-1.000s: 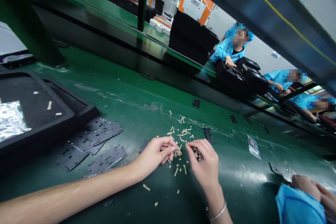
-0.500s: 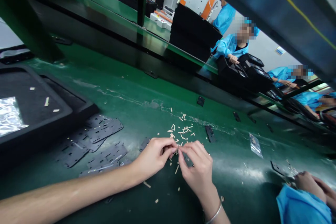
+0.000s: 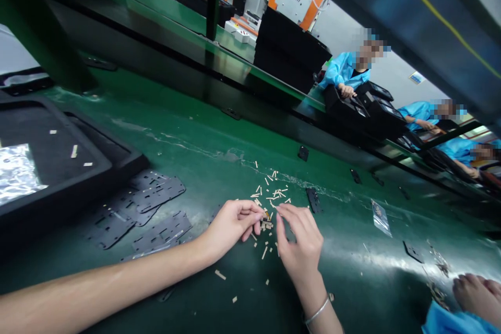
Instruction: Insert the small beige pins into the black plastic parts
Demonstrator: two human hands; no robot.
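The left hand point(image 3: 233, 224) pinches a small clump of tan strips point(image 3: 266, 224) – their number hidden by the fingers – while the right hand point(image 3: 299, 240), open and empty, sits just beside it. Dozens more loose strips point(image 3: 270, 193) lie far of them on the green conveyor belt point(image 3: 219, 141); at least four black perforated plates point(image 3: 162, 232) lie left, and a co-worker's hand point(image 3: 477, 297) is cut off at near right.

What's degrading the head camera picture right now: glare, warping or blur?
In the head view, glare streaks the green work surface and flares off the foil sheet in the black tray; wide-angle warping bends the long edges, while the small tan strips stay fairly sharp.
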